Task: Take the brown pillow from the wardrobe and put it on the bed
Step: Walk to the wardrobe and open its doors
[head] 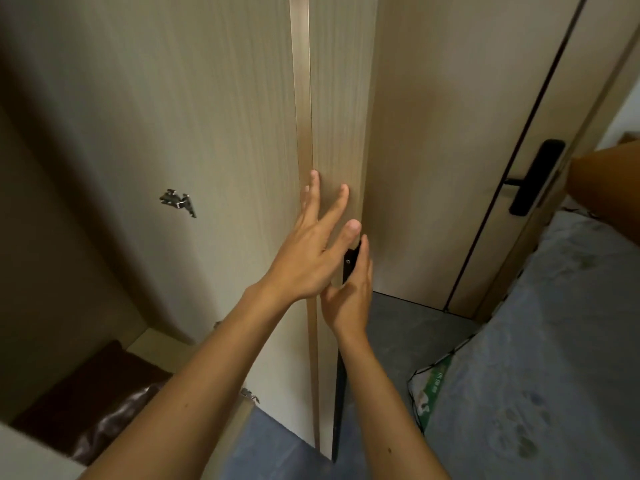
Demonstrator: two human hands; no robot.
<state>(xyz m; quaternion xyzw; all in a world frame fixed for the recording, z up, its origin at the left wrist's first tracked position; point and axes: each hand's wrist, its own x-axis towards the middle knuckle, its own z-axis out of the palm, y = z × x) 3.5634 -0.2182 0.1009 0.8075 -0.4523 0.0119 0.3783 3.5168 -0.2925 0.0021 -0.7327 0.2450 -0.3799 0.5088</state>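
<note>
With both arms stretched toward the wardrobe, the scene reads as follows.

Wardrobe (156, 98): pale wood-grain; one door (332, 98) is seen nearly edge-on in the middle of the view, and the opening lies to its left.
Wardrobe contents: the brown pillow (93, 393) lies on the shelf at the lower left, dark and slightly glossy, its near part behind the light front edge of the shelf and partly covered by the left forearm.
Hinges: a metal hinge (178, 202) sits on the inner panel, another small one (250, 394) low down by the shelf's front edge.
Left hand (304, 247): spread wide, fingers fanned, fingertips laid flat on the door's face beside its tan edge strip (303, 98); it holds nothing.
Right hand (349, 292): fingers straight and close together, pressed along the door's outer edge at a black strip (349, 265); nothing is gripped in it.
Hands together: just beside each other, the left above the right.
Bed (554, 341): grey-blue cover at the right, its near corner close to the door's bottom edge, with a green-printed bit (431, 386) showing at that corner.
Open floor: a narrow grey strip (398, 323) runs between the wardrobe door and the bed's edge.
Room door (450, 133): behind, shut, with a black handle (535, 178) near the bed.
Orange shape (606, 188): at the right edge above the bed; what it is I cannot tell.
</note>
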